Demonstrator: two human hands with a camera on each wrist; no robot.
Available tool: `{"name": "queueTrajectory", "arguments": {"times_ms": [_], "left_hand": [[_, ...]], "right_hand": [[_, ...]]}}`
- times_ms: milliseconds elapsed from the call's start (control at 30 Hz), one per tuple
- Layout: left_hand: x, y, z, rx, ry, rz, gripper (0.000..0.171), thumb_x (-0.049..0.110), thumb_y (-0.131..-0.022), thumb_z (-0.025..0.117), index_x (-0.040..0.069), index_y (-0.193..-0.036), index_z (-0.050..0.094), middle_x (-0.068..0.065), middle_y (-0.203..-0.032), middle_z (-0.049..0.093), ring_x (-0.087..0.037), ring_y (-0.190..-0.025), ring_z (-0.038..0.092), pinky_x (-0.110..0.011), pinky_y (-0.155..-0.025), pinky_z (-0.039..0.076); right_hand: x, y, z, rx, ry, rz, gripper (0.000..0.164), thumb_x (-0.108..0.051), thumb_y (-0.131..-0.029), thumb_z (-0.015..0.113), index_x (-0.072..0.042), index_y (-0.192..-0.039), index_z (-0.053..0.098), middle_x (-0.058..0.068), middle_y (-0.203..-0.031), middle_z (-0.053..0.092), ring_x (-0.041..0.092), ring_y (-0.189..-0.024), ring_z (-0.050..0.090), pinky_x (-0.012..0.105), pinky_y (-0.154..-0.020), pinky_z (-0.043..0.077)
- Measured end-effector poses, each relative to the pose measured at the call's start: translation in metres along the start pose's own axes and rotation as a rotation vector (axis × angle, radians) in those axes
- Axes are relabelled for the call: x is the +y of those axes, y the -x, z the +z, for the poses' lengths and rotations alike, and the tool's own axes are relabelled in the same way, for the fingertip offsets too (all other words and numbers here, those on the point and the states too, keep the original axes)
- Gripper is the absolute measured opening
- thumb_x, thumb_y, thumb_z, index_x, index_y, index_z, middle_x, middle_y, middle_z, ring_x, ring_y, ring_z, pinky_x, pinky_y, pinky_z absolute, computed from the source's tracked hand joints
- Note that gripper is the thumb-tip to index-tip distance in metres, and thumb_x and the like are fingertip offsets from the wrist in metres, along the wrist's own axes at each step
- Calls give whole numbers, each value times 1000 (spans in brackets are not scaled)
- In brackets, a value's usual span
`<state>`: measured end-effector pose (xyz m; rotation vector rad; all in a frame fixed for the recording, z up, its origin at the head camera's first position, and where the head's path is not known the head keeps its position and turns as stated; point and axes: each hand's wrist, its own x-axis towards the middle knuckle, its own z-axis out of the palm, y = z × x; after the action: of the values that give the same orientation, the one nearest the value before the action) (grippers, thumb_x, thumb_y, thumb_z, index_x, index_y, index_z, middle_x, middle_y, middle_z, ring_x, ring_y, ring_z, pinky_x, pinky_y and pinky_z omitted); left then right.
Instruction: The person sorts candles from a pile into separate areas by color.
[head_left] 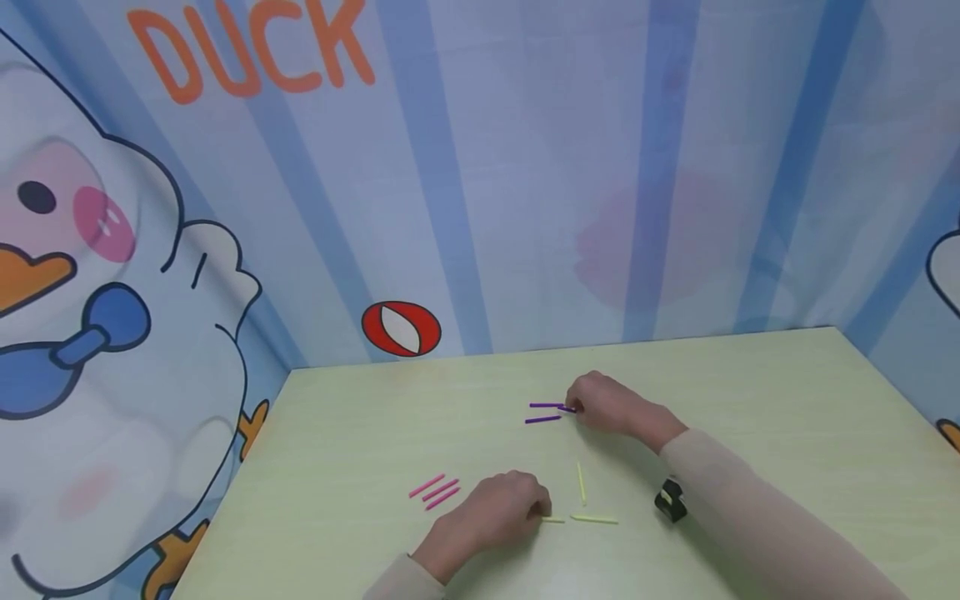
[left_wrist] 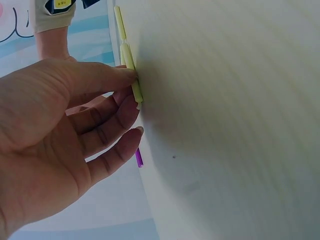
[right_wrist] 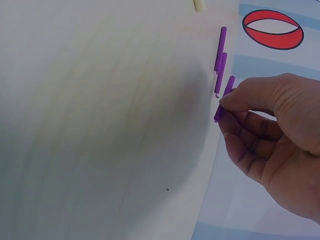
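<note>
My left hand [head_left: 495, 510] pinches a short, thin yellow stick [left_wrist: 137, 92] between thumb and forefinger, close over the table; its other fingers are loosely curved. Just right of it lie two more yellow sticks, one lengthwise [head_left: 582, 483] and one crosswise [head_left: 595, 519]. Farther back, my right hand [head_left: 609, 405] grips a purple stick [right_wrist: 230, 85] with thumb and fingertips. Beside that one, two other purple sticks [head_left: 543, 419] lie on the table, nearly parallel. Left of my left hand, three pink sticks [head_left: 441, 490] lie side by side at a slant.
The pale yellow table [head_left: 360, 425] ends at the back against a blue striped cloth [head_left: 525, 167] printed with a duck and a red-and-white ball. A small black device [head_left: 671, 500] shows at my right forearm.
</note>
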<state>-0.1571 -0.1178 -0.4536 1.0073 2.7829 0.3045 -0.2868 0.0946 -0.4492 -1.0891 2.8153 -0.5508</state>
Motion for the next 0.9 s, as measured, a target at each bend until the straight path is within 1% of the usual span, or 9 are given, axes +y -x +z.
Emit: {"name": "queueTrajectory", "arguments": {"times_ms": [67,133,233,333,533,733,900], "left_hand": [[0,0,0,0,1,1,17,4,-85,71,19,-88,78,15,-80,65,-1,-77,56,-20,-66,48],[1,1,1,-2,0,2,17,4,-85,71,20,-88,78,15,-79,64,-1,-75,55,-19,-66,47],[1,1,1,-5,-1,0,17,4,-86,71,20,-87,77,15,-77,62,-1,-74,54,-19,-65,46],[1,1,1,-7,-1,-3,17,5,-86,71,20,-87,77,15,-77,62,-1,-73,53,-19,-65,47],[0,1,0,3,-11,4,16,5,-86,71,20,-87,77,15,-78,63,-1,-74,55,-19,-66,47],[0,1,0,-2,-5,4,17,5,-86,71,20,-87,77,15,-78,63,-1,-74,54,-19,-67,47],[-1,0,0,-5,-4,1,16,5,-86,71,20,-88,77,15,-78,63,-1,-73,53,-19,-66,46]], "right_hand": [[1,-2,2,-1,2,-1,15,8,-84,66,-2,-88,77,4,-80,69,11,-69,56,30,-68,52],[1,-2,4,-2,-1,-1,15,8,-84,66,-3,-86,76,2,-78,68,11,-67,54,29,-66,50],[1,-2,6,2,-7,-16,15,8,-83,65,-4,-80,74,-2,-70,62,10,-63,47,27,-61,45],[1,-2,7,6,-1,-23,17,9,-83,65,-5,-75,72,-3,-66,57,10,-61,43,26,-59,42],[0,-3,7,9,34,-26,17,9,-84,65,-5,-76,72,-2,-69,60,11,-63,44,29,-62,44],[0,-6,7,5,40,-38,20,10,-84,64,-6,-72,69,-3,-66,56,11,-62,43,28,-61,42],[-1,-7,7,22,41,-42,17,8,-84,65,-5,-78,73,0,-72,63,11,-65,48,29,-64,46]]}}
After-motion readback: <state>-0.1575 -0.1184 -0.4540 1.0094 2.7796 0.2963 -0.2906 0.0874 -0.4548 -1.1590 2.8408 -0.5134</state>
